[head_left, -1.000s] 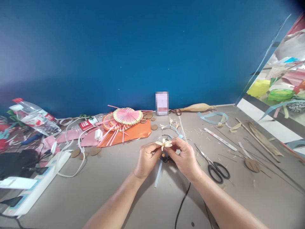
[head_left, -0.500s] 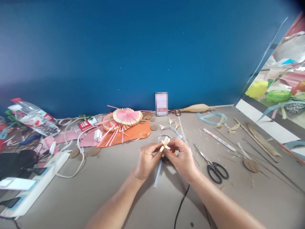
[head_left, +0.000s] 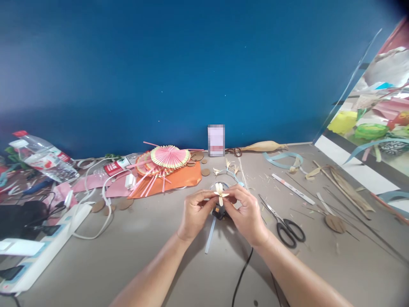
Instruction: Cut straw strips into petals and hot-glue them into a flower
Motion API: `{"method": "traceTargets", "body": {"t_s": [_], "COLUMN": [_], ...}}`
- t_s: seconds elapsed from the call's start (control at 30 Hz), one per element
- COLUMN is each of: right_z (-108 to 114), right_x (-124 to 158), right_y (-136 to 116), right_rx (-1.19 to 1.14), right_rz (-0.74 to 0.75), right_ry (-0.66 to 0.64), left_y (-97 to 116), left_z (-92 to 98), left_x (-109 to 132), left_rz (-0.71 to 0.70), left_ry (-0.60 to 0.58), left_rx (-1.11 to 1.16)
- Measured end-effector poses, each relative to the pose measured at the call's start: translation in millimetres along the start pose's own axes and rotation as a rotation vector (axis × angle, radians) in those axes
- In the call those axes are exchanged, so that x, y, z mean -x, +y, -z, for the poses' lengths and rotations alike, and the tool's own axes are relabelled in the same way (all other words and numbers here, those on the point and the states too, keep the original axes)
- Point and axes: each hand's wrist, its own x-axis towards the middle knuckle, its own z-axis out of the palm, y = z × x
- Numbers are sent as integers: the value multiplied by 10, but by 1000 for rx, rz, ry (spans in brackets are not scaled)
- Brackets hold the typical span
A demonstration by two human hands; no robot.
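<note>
Between my two hands is a small cream flower (head_left: 220, 193) with narrow petals spread in a cross. My left hand (head_left: 198, 213) pinches it from the left side. From the right, my right hand (head_left: 244, 211) pinches the opposite side with thumb and fingers. Just below the flower sits a small black device (head_left: 219, 212), partly hidden by the hands. A pale blue strip (head_left: 210, 236) lies below it on the table. Behind the hands rests a blue curved stem with several small cream flowers (head_left: 228, 166).
Black-handled scissors (head_left: 286, 226) and a white pen-like stick (head_left: 293, 189) lie on the right, near dry husks (head_left: 349, 187) and a wooden disc (head_left: 335, 223). On the left are a pink paper fan (head_left: 170, 156), orange paper (head_left: 188, 177), bottles (head_left: 47, 160) and a white power strip (head_left: 47, 247).
The flower has turned a little, so its petals now point up, down and sideways. Both hands have spread slightly, and more of the black device shows beneath them.
</note>
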Motion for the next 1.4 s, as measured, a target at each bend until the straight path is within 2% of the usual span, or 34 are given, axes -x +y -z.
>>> {"method": "traceTargets", "body": {"t_s": [0.2, 0.6, 0.77, 0.93, 1.13, 1.4], "right_z": [0, -14, -3, -10, -14, 4], "right_x": [6, 17, 23, 25, 23, 14], "right_y": [5, 32, 28, 28, 33, 20], "right_rx": [19, 45, 43, 35, 28, 22], "right_rz": [9, 90, 115, 120, 109, 105], "right_ry": [-10, 21, 12, 21, 30, 31], "left_y": [30, 34, 22, -13, -3, -22], "left_z": [-14, -44, -30, -13, -15, -16], "left_x": [17, 43, 43, 35, 34, 35], "left_rz": [59, 56, -11, -84, -104, -232], "left_ry": [52, 102, 99, 41, 45, 24], "left_rx": [-18, -19, -24, -16, -24, -102]}}
